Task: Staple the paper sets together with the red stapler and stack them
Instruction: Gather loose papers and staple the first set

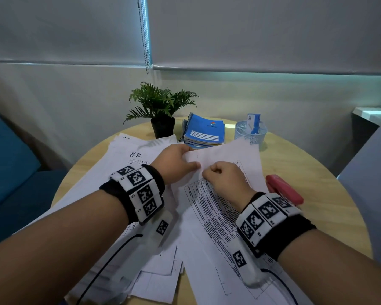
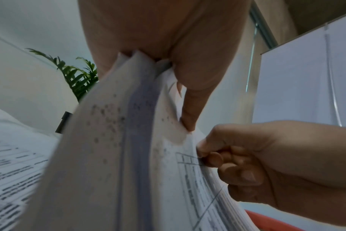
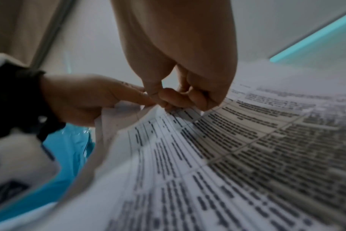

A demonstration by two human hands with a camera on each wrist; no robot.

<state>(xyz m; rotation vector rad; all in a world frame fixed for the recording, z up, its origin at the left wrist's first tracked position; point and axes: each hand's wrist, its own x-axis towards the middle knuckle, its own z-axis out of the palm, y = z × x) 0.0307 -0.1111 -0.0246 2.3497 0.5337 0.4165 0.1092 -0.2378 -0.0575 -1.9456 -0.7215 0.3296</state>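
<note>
A set of printed sheets [image 1: 213, 208] lies across the middle of the round wooden table [image 1: 312, 172]. My left hand [image 1: 176, 164] grips the folded-over top sheets of that set [image 2: 128, 109] at the far corner. Close beside it, my right hand [image 1: 222, 177] pinches the corner of a printed page [image 3: 188, 112] with curled fingers. The red stapler [image 1: 284, 189] lies on the table just right of my right wrist, untouched. More loose paper sets [image 1: 123, 159] are spread on the left.
A potted fern [image 1: 161, 106] stands at the table's far edge, with a stack of blue notebooks [image 1: 205, 132] and a mesh cup [image 1: 251, 132] to its right. A blue seat [image 1: 11, 172] is at the left. Several papers [image 1: 156, 280] overhang the near edge.
</note>
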